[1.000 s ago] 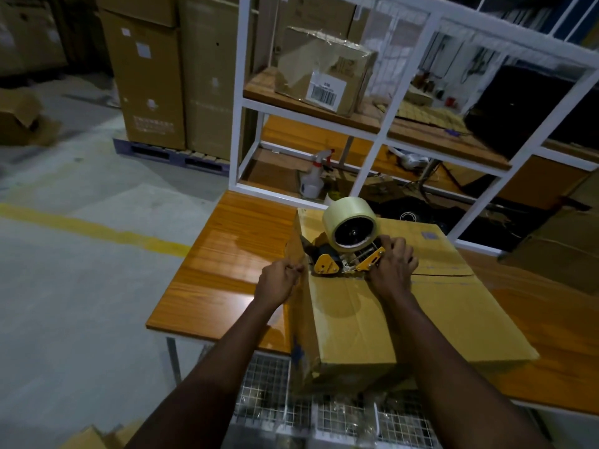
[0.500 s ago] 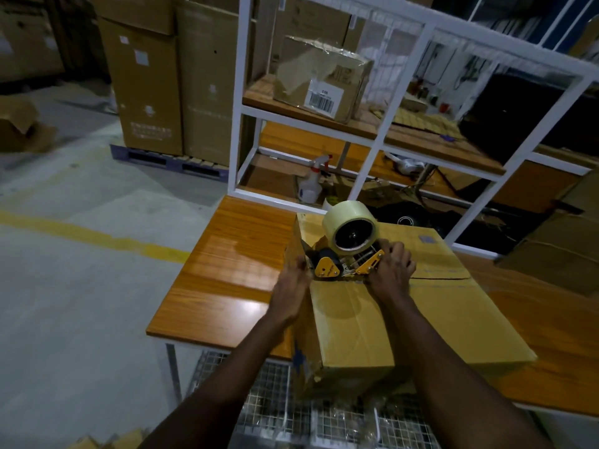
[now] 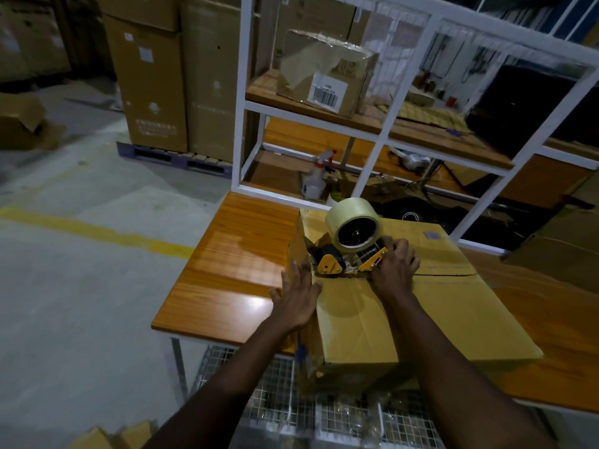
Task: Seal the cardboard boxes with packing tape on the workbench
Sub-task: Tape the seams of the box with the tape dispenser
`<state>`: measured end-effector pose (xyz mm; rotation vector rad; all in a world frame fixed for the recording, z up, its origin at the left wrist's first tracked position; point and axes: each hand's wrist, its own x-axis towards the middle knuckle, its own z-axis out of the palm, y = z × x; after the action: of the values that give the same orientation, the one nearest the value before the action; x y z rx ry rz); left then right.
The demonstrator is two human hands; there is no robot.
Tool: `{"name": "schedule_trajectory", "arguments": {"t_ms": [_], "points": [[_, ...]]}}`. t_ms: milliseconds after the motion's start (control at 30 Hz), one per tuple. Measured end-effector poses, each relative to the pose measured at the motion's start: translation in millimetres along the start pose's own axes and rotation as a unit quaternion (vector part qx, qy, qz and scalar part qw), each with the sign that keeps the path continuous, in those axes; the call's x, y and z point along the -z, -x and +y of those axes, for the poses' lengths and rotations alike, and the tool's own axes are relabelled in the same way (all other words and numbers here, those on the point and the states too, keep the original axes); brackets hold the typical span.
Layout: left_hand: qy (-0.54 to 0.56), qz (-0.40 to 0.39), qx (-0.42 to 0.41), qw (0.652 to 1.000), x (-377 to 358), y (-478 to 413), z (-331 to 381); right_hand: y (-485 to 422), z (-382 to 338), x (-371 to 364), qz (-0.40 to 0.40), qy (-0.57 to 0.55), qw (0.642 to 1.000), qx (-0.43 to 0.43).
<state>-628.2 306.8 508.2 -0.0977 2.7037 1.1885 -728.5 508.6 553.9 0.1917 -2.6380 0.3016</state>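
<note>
A large cardboard box (image 3: 431, 319) lies on the wooden workbench (image 3: 233, 270), its top flaps meeting along a seam. A yellow tape dispenser (image 3: 343, 257) with a roll of clear tape (image 3: 353, 226) sits on the box's top at the left end of the seam. My right hand (image 3: 393, 265) grips the dispenser's handle. My left hand (image 3: 296, 294) presses flat with straight fingers against the box's left side, just below the dispenser's front.
A white metal frame (image 3: 372, 160) with wooden shelves stands behind the bench, holding a taped box with a barcode label (image 3: 325, 72) and a spray bottle (image 3: 316, 176). Tall cartons (image 3: 171, 76) stand on a pallet at the left. A wire mesh shelf (image 3: 324, 413) lies under the bench.
My left hand has let go of the box's upper left edge, opened, and slid down flat along the left side. My right hand and the dispenser stay at the left end of the seam.
</note>
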Motion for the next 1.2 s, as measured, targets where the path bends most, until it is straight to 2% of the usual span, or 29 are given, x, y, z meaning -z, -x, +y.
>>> {"name": "schedule_trajectory", "arguments": {"t_ms": [133,200,333,700,967,1067,1200], "points": [[0.039,0.036,0.043,0.998,3,-4,-12,1,0,3,-0.011,0.000,1.000,-0.001],[0.034,0.062,0.007,0.998,11,-13,-17,1,-1,4,-0.007,-0.002,1.000,-0.001],[0.003,0.060,-0.040,0.997,26,-32,-19,-3,-6,10,-0.015,-0.010,1.000,-0.019],[-0.034,0.128,-0.028,0.991,20,-37,-22,-2,4,11,-0.007,0.001,1.000,-0.001],[-0.037,0.130,-0.042,0.990,26,-30,-16,-12,83,16,0.012,0.037,0.998,-0.041],[-0.105,0.131,-0.036,0.985,33,-27,-4,-14,89,15,0.005,0.047,0.998,-0.037],[-0.317,0.091,-0.036,0.943,23,-26,41,-12,84,14,0.030,0.048,0.998,-0.029]]}}
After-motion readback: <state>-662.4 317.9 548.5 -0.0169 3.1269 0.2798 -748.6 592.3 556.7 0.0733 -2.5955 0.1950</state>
